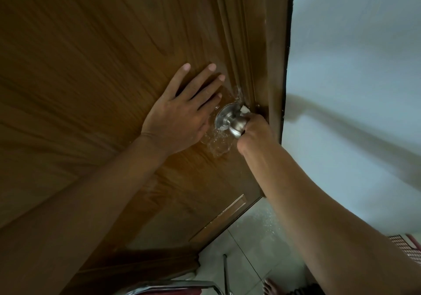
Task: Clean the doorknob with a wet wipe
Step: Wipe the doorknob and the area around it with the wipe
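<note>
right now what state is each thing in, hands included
door: flat under the left hand, wet patch around the knob plate
doorknob: gripped from the right side, metal partly showing
wet wipe: bunched between right hand and knob, only a white corner visible
left hand: fingers straight, pressed flat on the door
right hand: curled round the knob with the wipe
</note>
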{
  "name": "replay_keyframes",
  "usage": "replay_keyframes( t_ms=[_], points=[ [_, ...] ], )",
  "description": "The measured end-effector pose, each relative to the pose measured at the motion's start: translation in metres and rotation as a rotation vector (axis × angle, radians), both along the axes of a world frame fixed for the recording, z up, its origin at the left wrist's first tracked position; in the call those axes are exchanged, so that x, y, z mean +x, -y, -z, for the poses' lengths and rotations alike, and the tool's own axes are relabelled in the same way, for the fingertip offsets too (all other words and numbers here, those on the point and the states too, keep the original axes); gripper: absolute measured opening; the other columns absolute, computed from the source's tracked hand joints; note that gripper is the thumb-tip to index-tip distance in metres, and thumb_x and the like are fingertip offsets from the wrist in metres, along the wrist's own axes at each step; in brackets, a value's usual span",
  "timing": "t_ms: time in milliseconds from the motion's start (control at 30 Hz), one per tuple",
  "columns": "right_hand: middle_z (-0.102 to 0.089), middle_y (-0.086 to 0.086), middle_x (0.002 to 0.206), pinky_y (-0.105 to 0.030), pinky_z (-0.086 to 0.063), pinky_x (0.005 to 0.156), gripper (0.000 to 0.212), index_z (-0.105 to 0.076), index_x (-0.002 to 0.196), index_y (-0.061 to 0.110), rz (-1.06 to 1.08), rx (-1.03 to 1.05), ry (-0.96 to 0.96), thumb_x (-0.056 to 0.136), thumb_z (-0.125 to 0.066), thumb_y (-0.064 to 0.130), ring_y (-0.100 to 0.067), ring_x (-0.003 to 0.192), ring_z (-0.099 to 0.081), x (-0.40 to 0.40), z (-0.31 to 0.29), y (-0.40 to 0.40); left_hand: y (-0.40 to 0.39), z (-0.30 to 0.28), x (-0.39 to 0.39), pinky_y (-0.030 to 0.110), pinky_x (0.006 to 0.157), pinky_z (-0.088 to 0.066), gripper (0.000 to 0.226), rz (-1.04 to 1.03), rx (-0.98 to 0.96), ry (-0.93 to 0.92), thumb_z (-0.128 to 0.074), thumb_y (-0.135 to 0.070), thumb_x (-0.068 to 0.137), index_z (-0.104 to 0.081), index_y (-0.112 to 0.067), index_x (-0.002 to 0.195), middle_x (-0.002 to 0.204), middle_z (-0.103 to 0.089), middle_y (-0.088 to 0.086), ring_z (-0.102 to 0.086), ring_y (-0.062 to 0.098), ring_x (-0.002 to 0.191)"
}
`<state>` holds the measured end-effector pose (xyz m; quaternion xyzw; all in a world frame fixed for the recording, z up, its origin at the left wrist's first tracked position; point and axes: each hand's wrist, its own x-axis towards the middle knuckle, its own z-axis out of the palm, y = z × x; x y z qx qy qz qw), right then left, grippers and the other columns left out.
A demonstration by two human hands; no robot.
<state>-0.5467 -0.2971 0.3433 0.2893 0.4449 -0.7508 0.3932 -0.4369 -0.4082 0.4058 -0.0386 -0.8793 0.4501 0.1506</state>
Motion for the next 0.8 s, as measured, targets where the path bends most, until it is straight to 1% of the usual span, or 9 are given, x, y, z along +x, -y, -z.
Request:
replay_keyframes(
  t_ms=[100,200,300,400,533,600,667,733,800],
  points=[
    [-0.077,-0.003,0.096,-0.038,-0.059,0.079,0.014,-0.076,0.098,0.014,-0.026,0.026,-0.159,0.085,-0.072,0.009,-0.021,0.089,-0.074,0.003,-0.002,0.001,-0.001,-0.001,0.000,0.057,0.124,-0.011,0.047,-0.005,0.014,0.011,-0.039,-0.038,0.105,-0.054,-0.018,0.145,0.166,-0.030,0.008,-0.020,0.031,0.156],
    [-0.078,0.002,0.093,-0.038,-0.063,0.080,0.015,-0.077,0.098,0.020,0.027,0.046,-0.341,0.085,-0.076,0.012,-0.016,0.085,-0.075,0.008,-0.010,0.009,-0.001,-0.002,0.000,0.057,0.124,-0.011,0.047,0.006,0.034,0.016,-0.040,-0.039,0.106,-0.055,-0.017,0.144,0.166,-0.031,0.009,-0.021,0.031,0.155],
    [-0.077,0.001,0.100,-0.035,-0.063,0.080,0.015,-0.075,0.098,0.022,0.086,0.073,-0.281,0.087,-0.075,0.012,-0.017,0.087,-0.074,0.012,-0.005,0.012,0.000,-0.002,0.000,0.057,0.124,-0.008,0.048,-0.002,0.025,0.017,-0.036,-0.039,0.106,-0.054,-0.017,0.145,0.166,-0.030,0.010,-0.019,0.031,0.156],
    [-0.075,-0.002,0.106,-0.026,-0.061,0.068,0.014,-0.074,0.099,0.018,0.143,0.113,-0.174,0.089,-0.071,0.009,-0.018,0.085,-0.071,0.014,0.004,0.012,-0.002,-0.002,0.001,0.056,0.124,-0.005,0.049,-0.014,0.014,0.022,-0.032,-0.038,0.107,-0.053,-0.017,0.146,0.166,-0.029,0.009,-0.018,0.031,0.156],
    [-0.075,0.009,0.098,-0.033,-0.062,0.081,0.013,-0.074,0.087,0.031,0.157,0.151,-0.412,0.089,-0.075,0.019,-0.013,0.089,-0.071,0.013,0.001,0.021,-0.001,-0.002,0.001,0.056,0.124,-0.006,0.048,-0.009,-0.004,0.022,-0.041,-0.041,0.105,-0.054,-0.019,0.146,0.166,-0.029,0.009,-0.019,0.031,0.156],
    [-0.073,0.018,0.093,-0.030,-0.062,0.080,0.016,-0.070,0.085,0.037,0.157,0.168,-0.525,0.089,-0.076,0.023,-0.007,0.087,-0.071,0.017,-0.001,0.024,-0.002,-0.003,0.001,0.055,0.124,-0.005,0.049,-0.011,-0.008,0.026,-0.042,-0.042,0.104,-0.053,-0.019,0.146,0.166,-0.028,0.009,-0.018,0.031,0.156],
    [-0.071,0.019,0.091,-0.025,-0.061,0.076,0.014,-0.071,0.087,0.036,0.164,0.169,-0.530,0.089,-0.077,0.023,-0.006,0.087,-0.070,0.018,0.005,0.024,-0.002,-0.003,0.001,0.056,0.124,-0.005,0.049,-0.014,-0.007,0.031,-0.041,-0.042,0.105,-0.053,-0.019,0.147,0.167,-0.028,0.009,-0.018,0.031,0.156],
    [-0.071,0.014,0.091,-0.026,-0.061,0.074,0.014,-0.072,0.085,0.034,0.176,0.163,-0.454,0.087,-0.078,0.021,-0.012,0.090,-0.070,0.016,0.011,0.022,-0.003,-0.003,0.000,0.056,0.124,-0.005,0.049,-0.020,-0.013,0.038,-0.038,-0.041,0.105,-0.052,-0.019,0.147,0.167,-0.027,0.008,-0.018,0.031,0.156],
    [-0.068,0.018,0.087,-0.027,-0.062,0.074,0.014,-0.071,0.085,0.034,0.176,0.184,-0.471,0.089,-0.077,0.022,-0.010,0.088,-0.070,0.016,0.012,0.022,-0.004,-0.003,0.000,0.056,0.124,-0.005,0.049,-0.027,-0.023,0.037,-0.037,-0.042,0.106,-0.052,-0.019,0.147,0.167,-0.028,0.008,-0.018,0.031,0.156]
  ],
)
